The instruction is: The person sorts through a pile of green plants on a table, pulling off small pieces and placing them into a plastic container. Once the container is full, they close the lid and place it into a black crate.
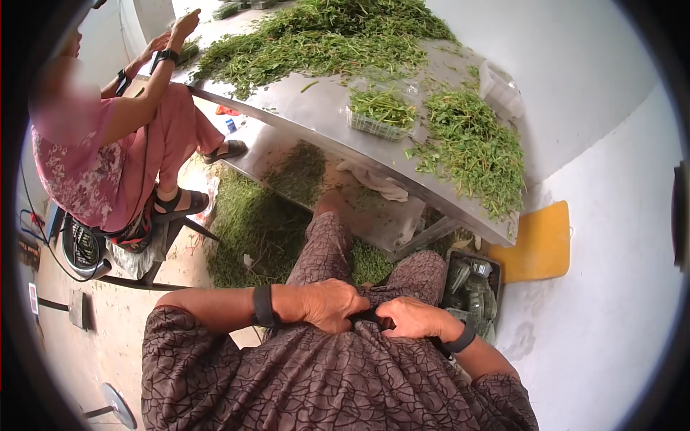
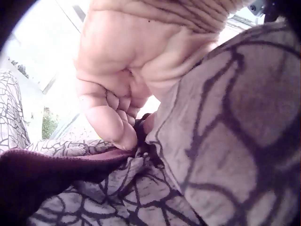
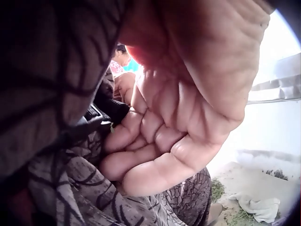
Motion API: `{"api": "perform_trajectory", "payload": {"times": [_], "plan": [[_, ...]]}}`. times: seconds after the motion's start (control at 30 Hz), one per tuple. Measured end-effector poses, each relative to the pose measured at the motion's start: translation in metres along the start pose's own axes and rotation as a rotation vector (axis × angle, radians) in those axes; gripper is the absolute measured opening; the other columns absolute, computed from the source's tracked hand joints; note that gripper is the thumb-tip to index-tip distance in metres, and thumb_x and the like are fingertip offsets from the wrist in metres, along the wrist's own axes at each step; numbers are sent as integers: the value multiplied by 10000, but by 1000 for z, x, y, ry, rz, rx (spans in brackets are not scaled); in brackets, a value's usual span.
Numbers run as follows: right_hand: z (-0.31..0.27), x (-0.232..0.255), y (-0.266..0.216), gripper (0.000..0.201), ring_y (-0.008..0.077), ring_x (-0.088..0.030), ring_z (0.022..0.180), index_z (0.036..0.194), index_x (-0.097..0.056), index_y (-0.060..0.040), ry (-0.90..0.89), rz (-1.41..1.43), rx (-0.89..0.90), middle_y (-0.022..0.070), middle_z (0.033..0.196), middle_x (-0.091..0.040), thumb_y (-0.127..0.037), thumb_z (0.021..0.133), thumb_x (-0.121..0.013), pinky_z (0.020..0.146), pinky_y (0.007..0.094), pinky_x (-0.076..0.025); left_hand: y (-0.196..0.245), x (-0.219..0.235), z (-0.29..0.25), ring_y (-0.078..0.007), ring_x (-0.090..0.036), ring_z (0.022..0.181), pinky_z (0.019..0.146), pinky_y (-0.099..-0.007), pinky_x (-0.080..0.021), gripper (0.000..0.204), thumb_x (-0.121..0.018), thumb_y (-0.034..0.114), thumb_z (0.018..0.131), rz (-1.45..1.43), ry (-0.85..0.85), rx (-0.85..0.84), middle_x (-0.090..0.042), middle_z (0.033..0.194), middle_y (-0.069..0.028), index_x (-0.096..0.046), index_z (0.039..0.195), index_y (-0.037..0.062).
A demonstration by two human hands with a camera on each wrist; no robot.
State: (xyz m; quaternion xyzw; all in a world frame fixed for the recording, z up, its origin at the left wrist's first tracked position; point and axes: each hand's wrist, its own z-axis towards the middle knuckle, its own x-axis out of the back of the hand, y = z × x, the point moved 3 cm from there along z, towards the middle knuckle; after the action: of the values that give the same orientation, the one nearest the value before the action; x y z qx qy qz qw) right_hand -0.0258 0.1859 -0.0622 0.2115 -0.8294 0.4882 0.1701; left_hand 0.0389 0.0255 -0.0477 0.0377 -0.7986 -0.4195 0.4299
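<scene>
Both hands are at the waist, close together over a patterned brown shirt (image 1: 345,370). A short black strap (image 1: 368,314) shows between them. The left hand (image 1: 327,304) has its fingers curled in and pinches the strap; in the left wrist view its fingertips (image 2: 124,136) meet beside a dark band with a maroon edge (image 2: 70,162) and folds of cloth. From the other side the right hand (image 1: 417,319) grips at the strap, its fingers (image 3: 155,176) curled against the shirt. In the right wrist view the black strap (image 3: 113,110) runs in behind those fingers, where the thumb is hidden.
A metal table (image 1: 316,115) ahead bears heaps of green stems (image 1: 345,36) and a clear plastic box (image 1: 377,118) of them. More greens (image 1: 244,230) lie on the floor. A person (image 1: 108,144) sits at left. A crate of plastic containers (image 1: 471,291) and yellow board (image 1: 535,244) stand at right.
</scene>
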Motion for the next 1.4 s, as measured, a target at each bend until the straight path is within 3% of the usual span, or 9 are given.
{"api": "perform_trajectory", "payload": {"times": [0.37,0.6,0.77,0.8,0.87,1.07,1.13,1.27,1.4], "plan": [[17,-2,-10,201,375,-595,666,706,-530,64,-49,-165,-39,227,691,-580,-115,657,-607,609,425,-459,-11,-11,1,-404,-615,804,709,-476,-492,341,-631,212,685,9,11,-46,-626,787,-218,-593,956,8],[40,-7,18,350,183,-409,481,600,-463,96,14,62,74,187,506,-415,-209,643,-631,466,400,-359,-22,-25,1,-392,-626,760,676,-469,-496,366,-620,209,687,126,82,-72,-627,749,-210,-587,976,-13],[50,-10,24,357,152,-397,488,582,-455,82,40,118,35,150,494,-384,-224,628,-633,453,390,-345,-35,-30,-1,-389,-626,733,654,-461,-498,371,-629,204,676,89,193,-101,-628,743,-208,-595,981,-5],[53,-7,21,357,152,-397,488,582,-455,82,37,125,35,150,494,-384,-224,628,-633,453,390,-345,-36,-29,-2,-390,-624,735,656,-464,-497,364,-627,200,672,67,230,-96,-628,745,-207,-599,974,-1],[56,-4,19,287,199,-537,528,664,-577,74,-103,-31,-47,172,600,-584,-207,656,-631,508,358,-432,-37,-31,0,-394,-619,741,662,-468,-494,350,-625,197,671,61,198,-69,-624,747,-212,-599,957,-2],[54,-9,33,319,183,-515,535,736,-612,72,-99,81,-39,145,598,-582,-232,642,-630,508,348,-420,-36,-38,8,-411,-601,734,663,-483,-484,312,-626,177,692,9,173,-128,-610,738,-209,-581,945,0],[49,-11,31,298,180,-485,506,658,-585,67,-35,99,-69,136,543,-544,-225,608,-617,477,361,-397,-34,-43,5,-407,-602,748,662,-478,-483,305,-628,158,705,1,179,-135,-611,755,-211,-569,964,8],[53,-21,27,321,248,-550,536,692,-596,73,48,64,-35,205,605,-589,-236,605,-616,531,382,-447,-40,-46,-10,-401,-605,785,652,-461,-476,285,-647,174,743,-69,141,23,-614,806,-208,-549,960,17],[51,-26,30,334,235,-489,493,629,-523,70,124,25,1,189,534,-499,-249,605,-620,501,389,-417,-40,-36,-36,-296,-615,778,654,-384,-462,283,-648,197,781,-306,51,48,-610,852,-127,-530,983,38]]}}
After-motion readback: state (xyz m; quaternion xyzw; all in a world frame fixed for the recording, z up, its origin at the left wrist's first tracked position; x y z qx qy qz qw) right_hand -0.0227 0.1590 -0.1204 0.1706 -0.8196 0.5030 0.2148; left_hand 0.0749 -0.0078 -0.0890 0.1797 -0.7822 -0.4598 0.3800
